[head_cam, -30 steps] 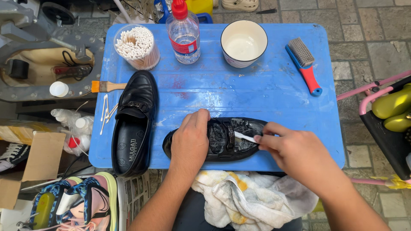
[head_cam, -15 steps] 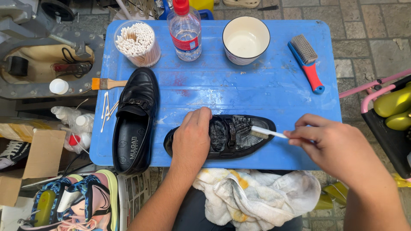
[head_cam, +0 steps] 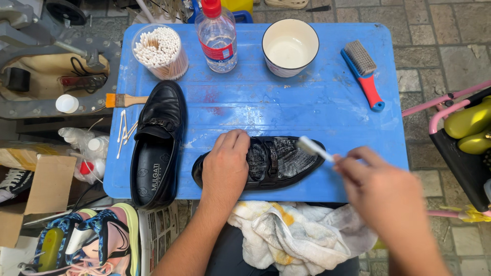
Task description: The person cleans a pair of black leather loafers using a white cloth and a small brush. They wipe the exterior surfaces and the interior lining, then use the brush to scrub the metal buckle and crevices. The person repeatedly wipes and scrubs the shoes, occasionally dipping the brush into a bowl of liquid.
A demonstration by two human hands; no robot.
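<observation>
Black shoe (head_cam: 276, 162), white toothbrush (head_cam: 313, 148), blue table (head_cam: 307, 97), blue-red brush (head_cam: 364, 74).

Black soapy loafer (head_cam: 276, 161) lies sideways on the table's near edge; white toothbrush (head_cam: 313, 148) at its toe

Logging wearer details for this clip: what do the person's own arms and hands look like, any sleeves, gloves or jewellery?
Both forearms are bare, with no sleeves in view. The left hand and right hand wear no gloves; no rings or watch are visible. The right hand is motion-blurred, so small details there are uncertain.
</observation>
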